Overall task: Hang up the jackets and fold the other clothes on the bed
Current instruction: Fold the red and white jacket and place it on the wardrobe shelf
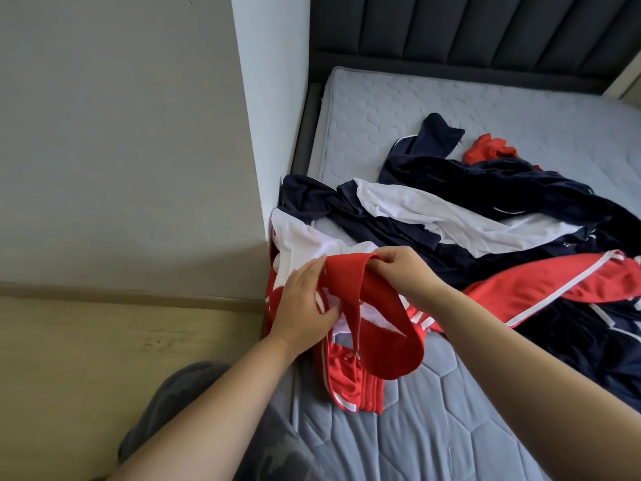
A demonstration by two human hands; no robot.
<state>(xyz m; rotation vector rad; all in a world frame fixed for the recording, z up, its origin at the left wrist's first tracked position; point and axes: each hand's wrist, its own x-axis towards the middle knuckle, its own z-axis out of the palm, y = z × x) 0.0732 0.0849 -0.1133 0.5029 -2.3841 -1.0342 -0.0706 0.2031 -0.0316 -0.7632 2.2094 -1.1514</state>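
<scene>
**Both hands on a red collar at the corner of the bed**

Head view: the person stands at the near left corner of the bed (451,432), whose grey quilted mattress is bare. Both bare forearms reach in from the bottom edge. The left hand (305,307) lies against the left side of a looped red collar (374,328). Its grip pinches the band between the thumb and fingers that are only slightly bent. The right hand (402,272) has its grip clenched over the top of the same loop, the fingers curled round the fabric and the knuckles turned up. The collar hangs from the two hands in a wide open ring, just above the mattress.

The collar belongs to a red and white jacket (350,390) that lies crumpled on the bed's corner, below and behind the hands. Its white panel spreads towards the wall (121,133), and a small metal zip pull (355,356) dangles inside the loop.

Further back and to the right, a jumbled pile of navy and white clothes (451,210) stretches across the mattress. A red garment with white stripes (541,289) lies over the near side of the pile, and a small red piece (489,151) shows at its far edge. A dark padded headboard (485,29) stands behind. At lower left are a pale wooden floor (104,341) and the person's camouflage trousers (194,404).
</scene>
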